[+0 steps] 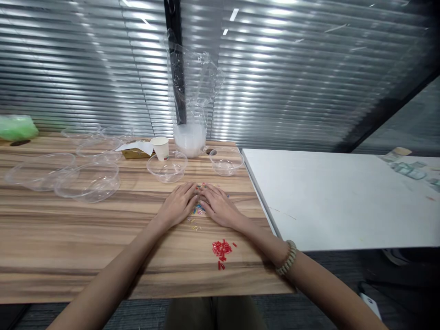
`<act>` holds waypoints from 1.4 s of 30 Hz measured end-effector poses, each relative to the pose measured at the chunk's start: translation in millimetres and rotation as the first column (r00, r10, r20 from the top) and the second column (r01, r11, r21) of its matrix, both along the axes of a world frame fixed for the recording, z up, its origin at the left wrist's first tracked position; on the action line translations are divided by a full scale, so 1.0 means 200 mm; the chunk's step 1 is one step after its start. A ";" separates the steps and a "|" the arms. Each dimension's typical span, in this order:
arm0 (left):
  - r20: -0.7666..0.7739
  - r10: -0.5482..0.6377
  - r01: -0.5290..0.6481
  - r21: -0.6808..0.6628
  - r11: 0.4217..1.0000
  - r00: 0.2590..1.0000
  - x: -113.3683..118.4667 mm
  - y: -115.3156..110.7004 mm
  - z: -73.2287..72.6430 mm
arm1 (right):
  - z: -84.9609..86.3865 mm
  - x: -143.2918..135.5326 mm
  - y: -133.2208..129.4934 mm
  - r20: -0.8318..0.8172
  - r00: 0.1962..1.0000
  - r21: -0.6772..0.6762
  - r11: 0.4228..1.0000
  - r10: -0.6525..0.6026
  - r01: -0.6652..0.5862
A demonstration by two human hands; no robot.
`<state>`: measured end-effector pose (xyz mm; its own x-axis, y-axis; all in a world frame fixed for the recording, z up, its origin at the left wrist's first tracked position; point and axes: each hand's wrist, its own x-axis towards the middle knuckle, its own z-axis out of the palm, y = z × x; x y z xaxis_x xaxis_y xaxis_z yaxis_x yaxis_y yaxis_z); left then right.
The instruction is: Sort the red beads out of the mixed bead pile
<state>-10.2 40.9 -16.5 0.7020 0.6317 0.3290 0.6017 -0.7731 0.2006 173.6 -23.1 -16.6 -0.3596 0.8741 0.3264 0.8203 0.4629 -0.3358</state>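
My left hand (pixel 178 201) and my right hand (pixel 217 205) lie palm down on the wooden table, their fingertips nearly meeting. Both have their fingers stretched out over a pile of small multicoloured pieces (pixel 198 210) that look like paper clips; part of the pile is hidden beneath the hands. A few yellowish pieces (pixel 195 226) are scattered just on the near side. Closer to me, below my right hand, sits a separate heap of small red pieces (pixel 222 249), untouched by either hand.
Behind the hands stand two clear plastic bowls (pixel 167 172) (pixel 226 167), a white paper cup (pixel 160 147), a small open box (pixel 137 151) and a bagged stack of containers (pixel 190 140). Several more clear bowls (pixel 87 181) are at left. A white table (pixel 337 201) adjoins on the right.
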 end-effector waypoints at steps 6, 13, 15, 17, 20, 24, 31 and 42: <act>-0.085 -0.024 0.020 -0.047 0.999 0.996 0.01 -0.01 0.02 | -0.01 0.00 0.00 -0.011 1.000 0.013 1.000 -0.011 0.011; -0.087 -0.006 0.002 -0.047 0.999 0.996 0.01 -0.02 0.03 | -0.01 0.01 0.00 -0.037 0.999 0.001 1.000 -0.010 0.010; -0.072 -0.003 0.000 -0.046 0.999 0.997 0.01 -0.02 0.03 | 0.00 0.01 0.00 -0.045 0.999 -0.009 1.000 -0.011 0.011; -0.063 0.003 -0.006 -0.041 0.999 0.998 0.01 -0.03 0.03 | 0.00 0.01 0.00 -0.057 0.998 -0.011 1.000 -0.010 0.009; -0.065 0.005 -0.008 -0.032 0.999 0.998 0.01 -0.03 0.03 | -0.01 0.01 0.00 -0.077 0.997 0.001 1.000 -0.004 0.004; -0.061 -0.017 0.014 -0.050 0.999 0.998 0.01 -0.04 0.04 | -0.01 0.01 0.00 -0.078 0.997 -0.002 1.000 -0.011 0.011; -0.072 -0.048 0.043 -0.074 0.996 0.996 0.02 -0.06 0.07 | 0.00 0.01 0.00 -0.087 0.996 0.006 1.000 -0.020 0.021; -0.045 -0.116 0.114 -0.051 0.992 0.992 0.01 -0.06 0.07 | -0.01 0.02 0.00 -0.104 0.994 0.005 1.000 -0.014 0.015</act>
<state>-7.7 28.0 -2.6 0.7852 0.5601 0.2640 0.5191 -0.8279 0.2123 177.2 -22.3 -18.0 -0.3107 0.8771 0.3662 0.7877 0.4533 -0.4172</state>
